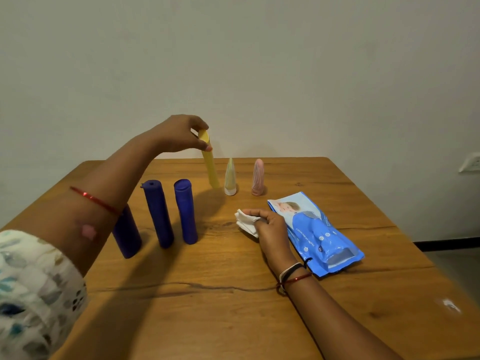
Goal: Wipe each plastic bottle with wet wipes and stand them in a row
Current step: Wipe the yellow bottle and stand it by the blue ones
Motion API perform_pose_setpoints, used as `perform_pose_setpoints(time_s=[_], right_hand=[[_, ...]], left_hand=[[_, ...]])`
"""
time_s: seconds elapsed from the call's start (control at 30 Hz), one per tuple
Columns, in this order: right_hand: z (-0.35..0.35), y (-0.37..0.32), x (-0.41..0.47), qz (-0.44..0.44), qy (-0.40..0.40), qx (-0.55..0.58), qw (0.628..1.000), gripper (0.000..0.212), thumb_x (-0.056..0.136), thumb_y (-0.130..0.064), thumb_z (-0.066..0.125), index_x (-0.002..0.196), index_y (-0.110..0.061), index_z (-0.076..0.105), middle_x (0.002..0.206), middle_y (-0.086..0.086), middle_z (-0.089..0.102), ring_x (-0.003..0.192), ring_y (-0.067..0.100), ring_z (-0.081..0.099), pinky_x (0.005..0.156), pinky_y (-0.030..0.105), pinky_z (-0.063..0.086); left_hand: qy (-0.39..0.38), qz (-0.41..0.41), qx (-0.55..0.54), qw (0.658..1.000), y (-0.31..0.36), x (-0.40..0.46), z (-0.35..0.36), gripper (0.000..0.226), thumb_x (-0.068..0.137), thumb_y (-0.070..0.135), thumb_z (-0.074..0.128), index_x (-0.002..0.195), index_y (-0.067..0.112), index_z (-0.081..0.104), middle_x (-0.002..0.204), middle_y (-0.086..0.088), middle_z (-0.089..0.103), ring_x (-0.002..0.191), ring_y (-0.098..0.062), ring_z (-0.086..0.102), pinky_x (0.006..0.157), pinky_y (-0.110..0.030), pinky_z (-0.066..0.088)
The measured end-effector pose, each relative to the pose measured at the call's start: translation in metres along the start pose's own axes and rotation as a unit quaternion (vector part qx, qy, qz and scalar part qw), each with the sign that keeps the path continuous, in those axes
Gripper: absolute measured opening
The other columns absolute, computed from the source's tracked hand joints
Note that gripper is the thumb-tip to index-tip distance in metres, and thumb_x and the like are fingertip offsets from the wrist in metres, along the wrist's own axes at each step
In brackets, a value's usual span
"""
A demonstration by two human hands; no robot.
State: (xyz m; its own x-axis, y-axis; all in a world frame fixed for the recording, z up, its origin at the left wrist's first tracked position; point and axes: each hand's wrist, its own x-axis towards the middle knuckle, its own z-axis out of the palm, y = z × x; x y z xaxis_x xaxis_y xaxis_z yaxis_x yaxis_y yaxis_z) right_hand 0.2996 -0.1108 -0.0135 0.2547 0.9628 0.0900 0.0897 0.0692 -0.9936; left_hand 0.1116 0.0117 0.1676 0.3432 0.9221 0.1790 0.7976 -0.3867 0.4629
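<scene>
A yellow bottle point(210, 162) is pinched at its top end between the thumb and curled fingers of the left hand point(181, 133), at the far middle of the wooden table point(233, 320). The bottle is tilted, its top leaning left; whether its lower end touches the tabletop cannot be told. Just to its right, a pale cone-shaped bottle point(230, 178) and a pink bottle point(258, 177) are stood upright, apart from each other, near the far edge. To the left and nearer, three dark blue bottles are stood in a row: the left blue bottle point(127, 233) is partly hidden behind the left forearm, the middle blue bottle point(158, 213) shows a small hole in its top, and the right blue bottle point(185, 210) is capped. A crumpled white wet wipe point(246, 222) is gripped by the curled fingers of the right hand point(270, 226), which is rested on the table near the centre. Just right of that hand, a blue wipes packet point(319, 235) is laid flat. A red bangle point(94, 200) is worn on the left forearm, above a patterned sleeve point(31, 289).
</scene>
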Motion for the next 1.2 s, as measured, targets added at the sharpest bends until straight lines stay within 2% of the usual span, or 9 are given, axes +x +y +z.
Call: perform_pose_setpoints(time_s=[0.2, 0.27, 0.4, 0.57, 0.7, 0.8, 0.87, 1.03, 1.2], right_hand=[[-0.01, -0.005, 0.006, -0.009, 0.063, 0.035, 0.997, 0.04, 0.084, 0.005, 0.05, 0.087, -0.028, 0.073, 0.091, -0.013, 0.068, 0.09, 0.007, 0.061, 0.073, 0.018, 0.049], [-0.017, -0.006, 0.009, -0.009, 0.098, 0.061, 0.993, 0.043, 0.081, 0.008, 0.048, 0.083, -0.029, 0.071, 0.094, -0.007, 0.068, 0.092, 0.015, 0.062, 0.078, 0.028, 0.052], [-0.03, -0.002, 0.015, 0.018, 0.14, 0.131, 0.981, 0.043, 0.078, 0.008, 0.046, 0.082, -0.026, 0.072, 0.102, 0.009, 0.069, 0.093, 0.025, 0.064, 0.08, 0.038, 0.051], [-0.039, -0.003, 0.014, 0.05, 0.156, 0.184, 0.969, 0.042, 0.079, 0.009, 0.045, 0.084, -0.022, 0.073, 0.098, 0.008, 0.071, 0.092, 0.025, 0.064, 0.08, 0.038, 0.052], [-0.043, -0.013, 0.009, 0.034, 0.182, 0.207, 0.961, 0.047, 0.085, 0.013, 0.042, 0.082, -0.026, 0.068, 0.09, 0.001, 0.068, 0.09, 0.021, 0.062, 0.077, 0.033, 0.053], [-0.044, -0.02, 0.007, 0.012, 0.192, 0.191, 0.962, 0.044, 0.089, 0.009, 0.042, 0.087, -0.027, 0.067, 0.091, -0.003, 0.066, 0.082, 0.014, 0.061, 0.06, 0.02, 0.054], [-0.045, -0.022, 0.008, -0.007, 0.2, 0.167, 0.965, 0.04, 0.09, 0.007, 0.042, 0.095, -0.024, 0.067, 0.099, 0.003, 0.066, 0.084, 0.014, 0.062, 0.053, 0.015, 0.051], [-0.041, -0.017, 0.015, -0.022, 0.198, 0.134, 0.971, 0.041, 0.09, 0.004, 0.044, 0.095, -0.03, 0.066, 0.109, 0.004, 0.066, 0.088, 0.013, 0.062, 0.058, 0.015, 0.049], [-0.04, -0.019, 0.015, -0.029, 0.176, 0.105, 0.978, 0.037, 0.093, 0.001, 0.044, 0.1, -0.029, 0.064, 0.102, -0.005, 0.065, 0.081, 0.005, 0.058, 0.06, 0.016, 0.049]], left_hand=[[0.084, 0.017, -0.122, 0.989, 0.029, -0.066, -0.014, 0.059, 0.076, 0.02, 0.077, 0.131, 0.022, 0.055, 0.123, 0.006, 0.059, 0.107, -0.01, 0.059, 0.088, -0.026, 0.048], [0.085, 0.022, -0.204, 0.975, 0.035, -0.09, -0.004, 0.055, 0.074, 0.017, 0.078, 0.124, 0.025, 0.059, 0.119, 0.009, 0.062, 0.106, -0.007, 0.063, 0.09, -0.029, 0.052], [0.075, 0.011, -0.384, 0.92, 0.046, -0.132, 0.049, 0.057, 0.067, 0.01, 0.078, 0.119, 0.021, 0.06, 0.114, 0.006, 0.066, 0.104, -0.004, 0.065, 0.088, -0.029, 0.056], [0.1, -0.009, -0.535, 0.839, 0.05, -0.153, 0.115, 0.061, 0.074, -0.01, 0.069, 0.128, 0.011, 0.052, 0.122, -0.001, 0.063, 0.112, -0.012, 0.062, 0.096, -0.03, 0.051], [0.1, -0.028, -0.593, 0.799, 0.044, -0.151, 0.138, 0.06, 0.079, -0.013, 0.062, 0.129, 0.016, 0.048, 0.13, -0.004, 0.058, 0.111, -0.01, 0.063, 0.088, -0.025, 0.054], [0.08, -0.073, -0.619, 0.778, 0.039, -0.15, 0.148, 0.061, 0.082, -0.011, 0.06, 0.128, 0.027, 0.049, 0.124, 0.001, 0.062, 0.106, -0.011, 0.066, 0.083, -0.03, 0.057], [0.049, -0.128, -0.666, 0.734, 0.034, -0.149, 0.15, 0.056, 0.085, -0.006, 0.058, 0.128, 0.03, 0.052, 0.121, -0.002, 0.066, 0.107, -0.019, 0.066, 0.08, -0.034, 0.059], [-0.006, -0.289, -0.767, 0.572, 0.022, -0.147, 0.146, 0.032, 0.094, 0.005, 0.051, 0.123, 0.014, 0.059, 0.116, -0.02, 0.066, 0.101, -0.03, 0.068, 0.07, -0.037, 0.06], [-0.031, -0.346, -0.766, 0.541, 0.019, -0.144, 0.146, 0.031, 0.092, 0.004, 0.054, 0.122, -0.003, 0.051, 0.117, -0.029, 0.063, 0.109, -0.036, 0.062, 0.071, -0.043, 0.056]])
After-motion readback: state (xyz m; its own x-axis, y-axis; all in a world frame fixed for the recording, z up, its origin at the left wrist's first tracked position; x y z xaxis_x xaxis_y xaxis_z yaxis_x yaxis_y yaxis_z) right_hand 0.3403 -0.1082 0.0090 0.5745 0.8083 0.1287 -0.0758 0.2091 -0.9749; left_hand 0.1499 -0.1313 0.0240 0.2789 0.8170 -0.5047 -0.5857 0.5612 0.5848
